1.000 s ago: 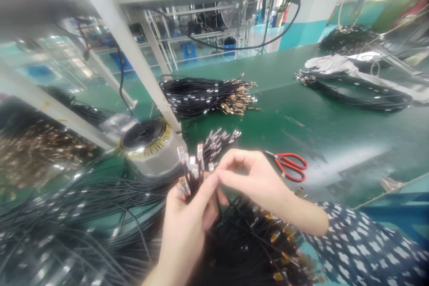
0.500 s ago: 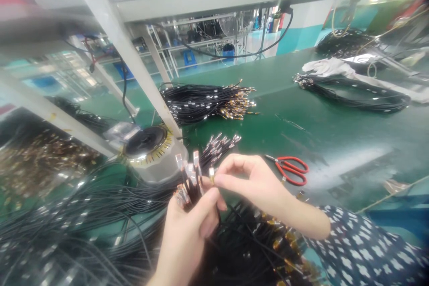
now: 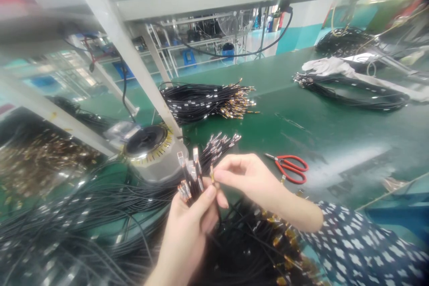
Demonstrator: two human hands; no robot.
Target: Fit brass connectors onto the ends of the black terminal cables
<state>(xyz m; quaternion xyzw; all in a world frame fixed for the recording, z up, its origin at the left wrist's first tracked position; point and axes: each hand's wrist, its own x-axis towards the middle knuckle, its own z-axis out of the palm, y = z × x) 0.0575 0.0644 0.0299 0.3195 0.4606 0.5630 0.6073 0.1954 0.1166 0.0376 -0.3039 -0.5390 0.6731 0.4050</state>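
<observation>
My left hand (image 3: 191, 228) is closed around a small bunch of thin black cables (image 3: 190, 174) with metal connector tips that stick up above my thumb. My right hand (image 3: 250, 178) pinches the tip of one cable (image 3: 212, 173) at the right side of that bunch, thumb and forefinger pressed together. Both hands hover over a loose heap of black cables with gold ends (image 3: 258, 250) near the bench's front edge.
Red-handled scissors (image 3: 290, 167) lie right of my hands on the green bench (image 3: 335, 129). A coiled cable bundle (image 3: 204, 100) sits behind, another coil (image 3: 351, 91) far right. A round grey device (image 3: 149, 147) and slanted white frame posts (image 3: 134, 53) stand left. Cables spread at lower left.
My right hand's pinch has slid slightly down and left along the cable tip; the bunch in my left hand sits a little lower. The view shifted slightly.
</observation>
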